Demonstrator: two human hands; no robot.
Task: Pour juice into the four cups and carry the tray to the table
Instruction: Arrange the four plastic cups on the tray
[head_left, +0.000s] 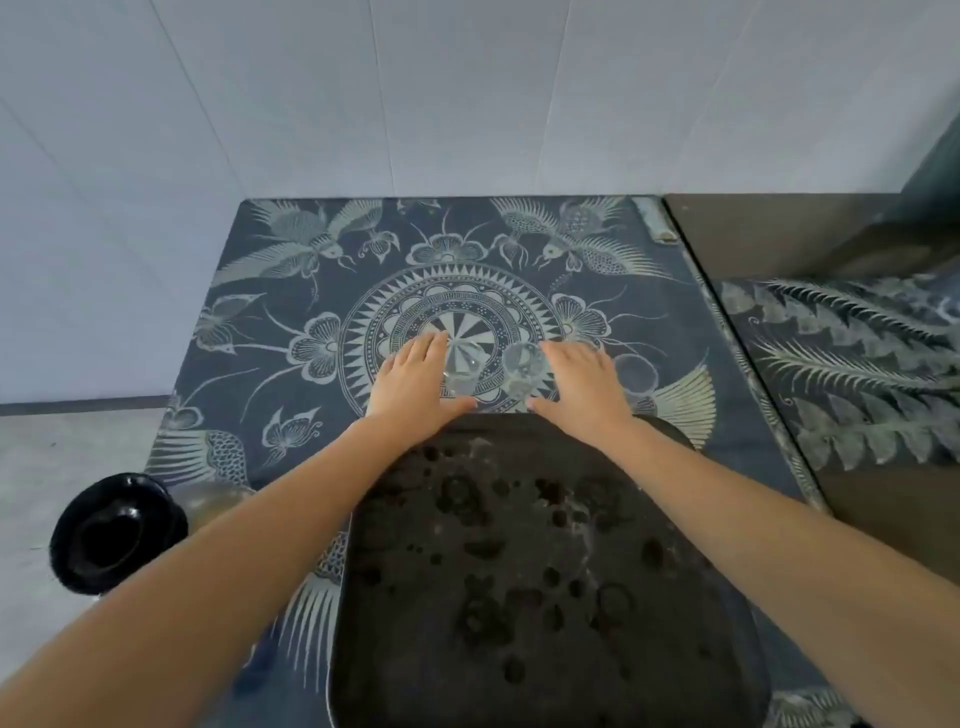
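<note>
While both bare forearms reach forward over the dark tray (545, 597), the hands rest just beyond its far rim on the patterned blue cloth (270, 312). The left hand (415, 382) lies palm down with fingers held close together and thumb spread toward the tray; a clear glass cup (462, 371) sits just beside its fingers, and I cannot tell whether the hand grips anything. The right hand (584, 382) is likewise flat, fingers slightly spread, with a second clear cup (524, 364) just to its left and a third (636, 376) just to its right, beyond the tray's far right corner. Whether a cup sits under either palm cannot be told. The tray itself carries no cups, only dark blotchy marks. Left of the tray, at the cloth's edge, stands a bottle with a black cap (117, 535).
</note>
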